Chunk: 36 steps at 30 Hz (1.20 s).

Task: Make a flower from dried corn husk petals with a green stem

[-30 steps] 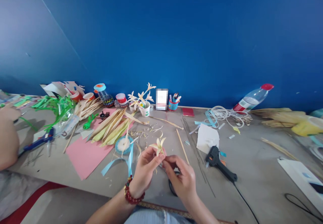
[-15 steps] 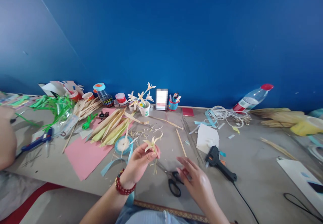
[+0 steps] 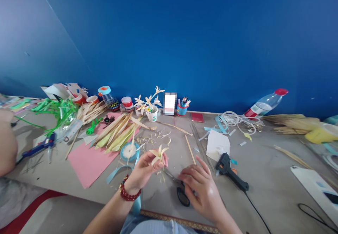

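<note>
My left hand (image 3: 148,169), with a red bead bracelet at its wrist, pinches a pale husk flower (image 3: 158,154) between thumb and fingers. The petals spread upward, and a thin shred dangles below the fingers. To the right, my right hand (image 3: 199,184) hovers at a pair of black-handled scissors (image 3: 183,196) lying on the table. Its fingers are bent and apart, partly covering one handle loop; whether they touch it I cannot tell. The scissor blades point toward the left hand. Just left of the flower lies a blue ribbon roll (image 3: 129,151).
Corn husks (image 3: 116,135) rest on pink paper (image 3: 89,163). A black glue gun (image 3: 232,172) with a cord lies to the right, beside white paper (image 3: 218,145). Husk flowers stand in a white cup (image 3: 151,115). Another person's arm (image 3: 7,142) shows at the far left.
My right hand has moved slightly left over the scissors, its fingers bending while one stays raised. The flower has turned in my left hand, so its petals face me more.
</note>
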### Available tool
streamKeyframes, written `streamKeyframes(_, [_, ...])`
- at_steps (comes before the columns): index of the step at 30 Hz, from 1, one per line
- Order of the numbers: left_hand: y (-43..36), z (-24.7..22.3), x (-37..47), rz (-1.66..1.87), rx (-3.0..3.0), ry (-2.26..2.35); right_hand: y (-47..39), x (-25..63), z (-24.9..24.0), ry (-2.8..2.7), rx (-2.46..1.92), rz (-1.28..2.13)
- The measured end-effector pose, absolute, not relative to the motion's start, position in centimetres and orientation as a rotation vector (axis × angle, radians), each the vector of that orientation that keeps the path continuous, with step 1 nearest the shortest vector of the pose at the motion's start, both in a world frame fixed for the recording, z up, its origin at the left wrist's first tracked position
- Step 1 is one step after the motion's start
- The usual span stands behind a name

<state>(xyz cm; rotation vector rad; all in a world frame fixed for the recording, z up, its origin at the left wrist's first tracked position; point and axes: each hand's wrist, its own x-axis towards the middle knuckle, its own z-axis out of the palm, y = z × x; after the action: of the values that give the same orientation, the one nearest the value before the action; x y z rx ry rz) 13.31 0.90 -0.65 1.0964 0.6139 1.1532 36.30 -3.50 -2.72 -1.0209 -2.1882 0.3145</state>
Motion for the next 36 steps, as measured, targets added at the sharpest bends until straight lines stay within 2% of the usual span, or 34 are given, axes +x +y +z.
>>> streamKeyframes(5, [0.9,-0.3,13.7,1.194,1.067,0.608,-3.6,35.4,-1.0,-2.374,-0.874,0.252])
streamKeyframes(14, [-0.3,-0.3,15.0,0.941,1.090,0.439,-3.6,34.1,0.7,-2.477,-0.738,0.441])
streamKeyframes(21, [-0.5,-0.5,14.3,0.934,1.042,0.451,-3.4,34.4,-0.2,-2.451,-0.683,0.518])
streamKeyframes(30, [0.2,-0.1,13.9,0.848,1.185,0.692,-4.4,35.7,0.5,-1.900,-0.545,0.591])
streamKeyframes(34, [0.7,-0.2,12.8,0.851,1.301,0.804,-4.7,39.4,0.7,-1.285,-0.863,0.530])
streamKeyframes(36, [1.1,-0.3,11.9,0.930,1.354,0.876,-4.3,42.3,0.1,-1.108,-1.231,0.408])
